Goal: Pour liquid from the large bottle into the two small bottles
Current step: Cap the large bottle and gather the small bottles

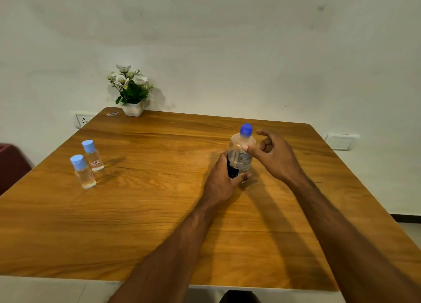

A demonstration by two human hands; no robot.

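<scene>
standing capped at far left of wooden table (141, 211): two small bottles (87, 163), close together. left hand (224, 179) gripped lower body of large bottle (241, 153), upright right of centre, blue cap on. right hand (274, 153) loosely curled, thumb touching bottle shoulder, holding nothing.

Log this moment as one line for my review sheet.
left hand grips large bottle | right hand near blue cap, not touching | small bottles capped, untouched | pouring not started
</scene>
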